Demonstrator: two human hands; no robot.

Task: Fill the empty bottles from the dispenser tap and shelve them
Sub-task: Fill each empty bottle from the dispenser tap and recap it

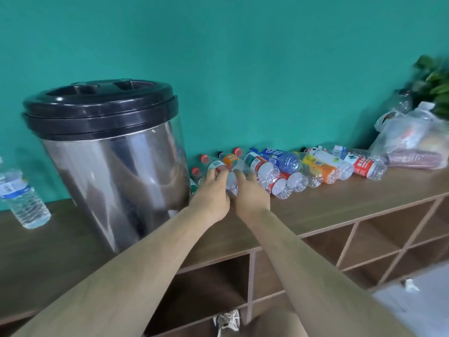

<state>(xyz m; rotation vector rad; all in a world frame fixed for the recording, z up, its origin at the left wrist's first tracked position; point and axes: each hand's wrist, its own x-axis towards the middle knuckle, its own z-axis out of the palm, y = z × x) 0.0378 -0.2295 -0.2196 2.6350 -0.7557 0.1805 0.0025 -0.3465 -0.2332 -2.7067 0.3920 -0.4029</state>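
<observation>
Here, your left hand [213, 193] and right hand [252, 194] reach side by side onto the near end of the pile of empty bottles [291, 166]. The pile lies along the teal wall on the wooden cabinet top [340, 203], just right of the steel dispenser [116, 171]. Both hands' fingers are stretched forward and close together, touching a clear bottle [232, 182] between them, with no curl round it showing. A blue-labelled water bottle [23, 198] stands left of the dispenser, and a plastic bag [413, 139] lies at the far right.
</observation>
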